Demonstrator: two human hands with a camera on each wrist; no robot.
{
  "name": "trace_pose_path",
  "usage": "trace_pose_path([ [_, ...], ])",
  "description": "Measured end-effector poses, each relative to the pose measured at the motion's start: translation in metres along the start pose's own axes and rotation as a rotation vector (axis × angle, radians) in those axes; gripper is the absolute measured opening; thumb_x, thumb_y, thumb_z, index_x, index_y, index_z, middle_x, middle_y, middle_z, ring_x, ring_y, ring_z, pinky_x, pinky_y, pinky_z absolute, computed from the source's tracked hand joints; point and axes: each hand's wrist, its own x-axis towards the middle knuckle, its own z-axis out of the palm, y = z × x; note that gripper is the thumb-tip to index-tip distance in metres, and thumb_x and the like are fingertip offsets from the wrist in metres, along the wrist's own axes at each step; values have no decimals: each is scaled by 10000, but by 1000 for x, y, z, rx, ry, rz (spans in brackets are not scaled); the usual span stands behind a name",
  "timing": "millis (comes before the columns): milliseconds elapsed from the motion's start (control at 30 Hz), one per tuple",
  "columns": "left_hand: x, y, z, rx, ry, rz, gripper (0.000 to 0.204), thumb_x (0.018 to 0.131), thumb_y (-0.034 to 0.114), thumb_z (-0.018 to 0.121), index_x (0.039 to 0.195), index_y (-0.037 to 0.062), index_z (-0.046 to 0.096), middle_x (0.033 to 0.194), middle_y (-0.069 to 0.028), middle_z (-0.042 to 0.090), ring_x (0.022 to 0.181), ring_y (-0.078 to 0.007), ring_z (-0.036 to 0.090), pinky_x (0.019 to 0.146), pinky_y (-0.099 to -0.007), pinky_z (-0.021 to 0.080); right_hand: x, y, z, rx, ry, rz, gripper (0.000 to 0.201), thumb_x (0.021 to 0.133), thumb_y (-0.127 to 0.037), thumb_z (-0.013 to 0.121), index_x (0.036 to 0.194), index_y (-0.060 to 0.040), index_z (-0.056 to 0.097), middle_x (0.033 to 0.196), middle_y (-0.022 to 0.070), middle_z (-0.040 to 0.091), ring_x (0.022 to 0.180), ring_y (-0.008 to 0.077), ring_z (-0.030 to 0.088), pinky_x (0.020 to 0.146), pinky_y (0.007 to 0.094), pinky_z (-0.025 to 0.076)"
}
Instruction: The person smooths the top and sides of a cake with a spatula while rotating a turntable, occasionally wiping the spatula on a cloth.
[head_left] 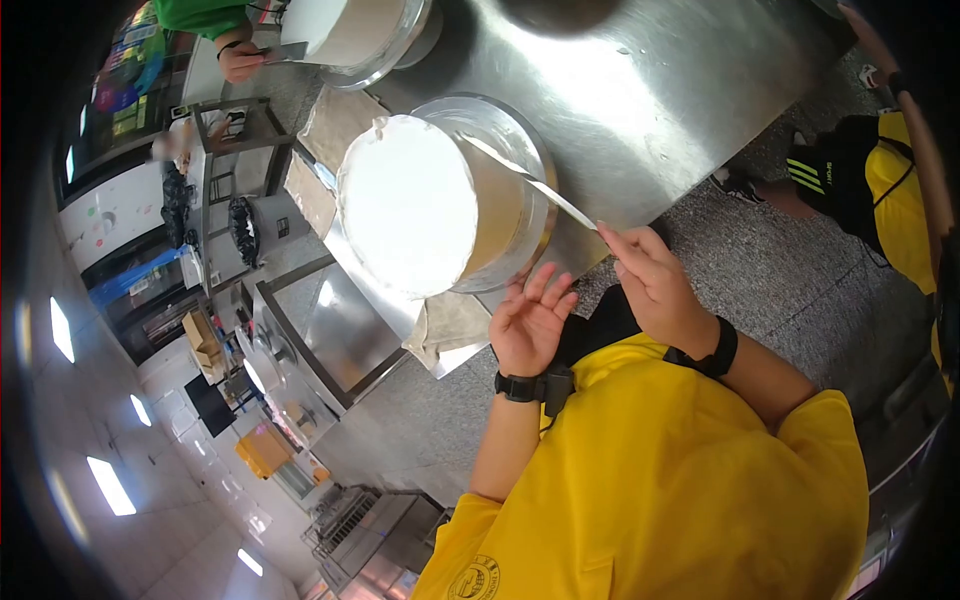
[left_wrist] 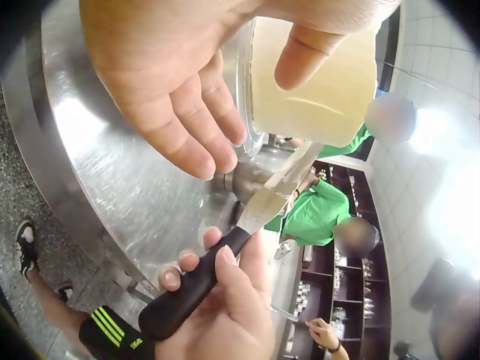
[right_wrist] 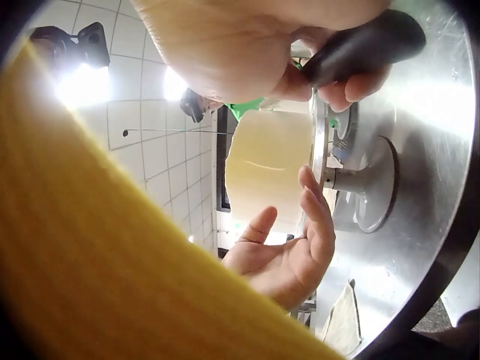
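Note:
A round cake coated in white cream stands on a turntable, its side smooth and pale in the right wrist view. My right hand grips the black handle of a spatula. The long blade reaches over the turntable, its tip near the cake's top edge; contact is unclear. Cream smears the blade in the left wrist view. My left hand is held beside the turntable's near edge, palm up, fingers loosely spread, holding nothing. Whether its fingertips touch the rim cannot be told.
Beige cloths lie at the metal table's edge. Another cake on a turntable is at the top left, where a person in green holds a spatula. Someone in yellow and black stands at the right.

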Motion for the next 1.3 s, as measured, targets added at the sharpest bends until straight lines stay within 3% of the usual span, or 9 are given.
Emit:
trace_pose_path([
  [733, -1, 1, -4, 1, -20, -14, 235, 929, 205, 541, 1103, 113, 669, 1354, -132, 659, 1279, -352, 592, 1085, -506, 459, -4, 2, 4, -11, 44, -23, 466, 970, 70, 528, 1431, 7, 547, 1096, 162, 566, 944, 276, 604, 849, 307, 492],
  [1033, 0, 0, -5, -2, -5, -13, 291, 919, 194, 548, 1172, 85, 641, 1338, -128, 665, 1275, -348, 592, 1083, -505, 463, -5, 6, 2, -81, 91, -33, 514, 929, 88, 535, 1434, -5, 551, 1085, 176, 582, 937, 314, 625, 848, 348, 513],
  [1100, 0, -1, -5, -40, -17, 0, 535, 936, 184, 528, 1455, 96, 431, 1337, -170, 641, 1247, -369, 598, 1055, -495, 484, -5, 6, 2, -83, 96, -31, 522, 924, 90, 532, 1437, -6, 548, 1088, 176, 582, 934, 316, 626, 847, 351, 514],
  [1300, 0, -1, -6, -46, -25, -3, 531, 937, 189, 526, 1453, 97, 444, 1333, -165, 646, 1247, -364, 599, 1060, -491, 480, -3, 3, 6, -43, 68, -27, 517, 932, 74, 534, 1442, -7, 544, 1095, 182, 575, 924, 315, 627, 845, 353, 518],
])
